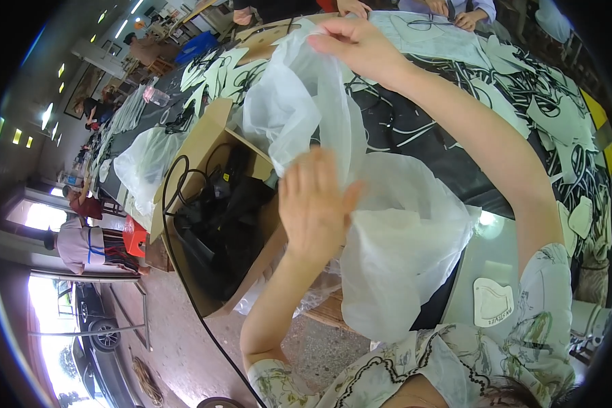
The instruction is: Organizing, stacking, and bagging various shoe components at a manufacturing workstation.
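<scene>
A translucent white plastic bag (pixel 282 102) hangs above the table in front of me. My right hand (pixel 353 44) pinches its upper edge between thumb and fingers, with the arm reaching far forward. Lower down and nearer, my left hand (pixel 316 204) is raised before the bag, fingers stretched and slightly apart. Whether its palm touches the plastic is hidden. More milky plastic sheeting (pixel 404 234) drapes over the near table edge to the right of my left hand; I cannot tell if it joins the bag.
Left of the bag, an open cardboard box (pixel 217 122) holds black items and a cable (pixel 183 268). Another plastic bag (pixel 146 166) lies beyond it. White cut pieces (pixel 503 102) and black strips cover the far table. Co-workers' hands (pixel 466 20) show across it. A red stool (pixel 134 236) stands left.
</scene>
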Motion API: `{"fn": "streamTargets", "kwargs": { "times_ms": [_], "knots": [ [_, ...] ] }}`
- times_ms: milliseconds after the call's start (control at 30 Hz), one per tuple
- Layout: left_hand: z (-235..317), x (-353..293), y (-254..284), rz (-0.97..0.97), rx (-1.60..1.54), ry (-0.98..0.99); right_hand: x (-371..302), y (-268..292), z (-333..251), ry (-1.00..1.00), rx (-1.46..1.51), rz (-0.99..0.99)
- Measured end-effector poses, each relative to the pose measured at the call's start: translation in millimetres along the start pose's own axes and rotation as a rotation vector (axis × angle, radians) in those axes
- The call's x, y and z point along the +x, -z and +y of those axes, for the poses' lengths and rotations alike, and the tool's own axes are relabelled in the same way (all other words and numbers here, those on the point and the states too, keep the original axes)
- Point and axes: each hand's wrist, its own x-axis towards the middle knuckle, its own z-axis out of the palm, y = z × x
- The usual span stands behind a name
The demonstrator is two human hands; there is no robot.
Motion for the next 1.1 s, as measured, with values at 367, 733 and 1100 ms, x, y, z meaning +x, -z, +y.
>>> {"fn": "streamTargets", "kwargs": {
  "times_ms": [367, 733, 1100],
  "knots": [
    [9.2, -2.6, -1.1, -0.138, 0.192, 0.002, -1.0, 13.0, -28.3, 0.241, -0.173, -0.251],
    [23.1, 6.8, -23.4, -0.167, -0.373, -0.084, -25.1, 8.5, -41.3, 0.215, -0.043, -0.390],
    [-45.2, 1.7, 12.3, -0.109, -0.064, 0.240, -38.6, 24.0, -36.1, 0.213, -0.109, -0.398]
  ]
}}
